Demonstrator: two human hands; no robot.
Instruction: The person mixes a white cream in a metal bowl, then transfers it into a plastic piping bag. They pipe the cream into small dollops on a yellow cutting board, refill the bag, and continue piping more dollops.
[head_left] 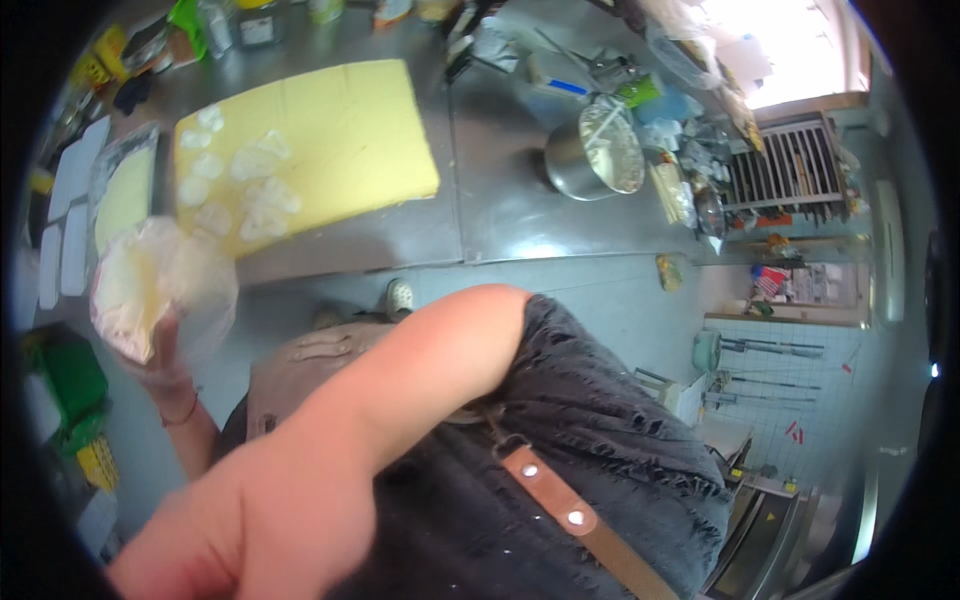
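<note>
My left hand (165, 352), in a thin clear glove with a red band at the wrist, is raised at the left and grips a clear plastic bag (150, 285) holding something pale and yellowish. The bag hangs in front of the near left corner of a yellow cutting board (350, 130) on the steel counter (500, 210). Several pale, translucent pieces (240, 175) lie on the board's left half. My bare left upper arm (400, 390) crosses the middle of the view over my dark shirt. My right hand is out of sight.
A steel pot (590, 155) covered with plastic film stands right of the board. A tray (125, 190) with a yellow sheet lies at its left. Bottles and clutter line the back, a metal rack (790, 170) is at the right, and a green crate (65, 380) sits low left.
</note>
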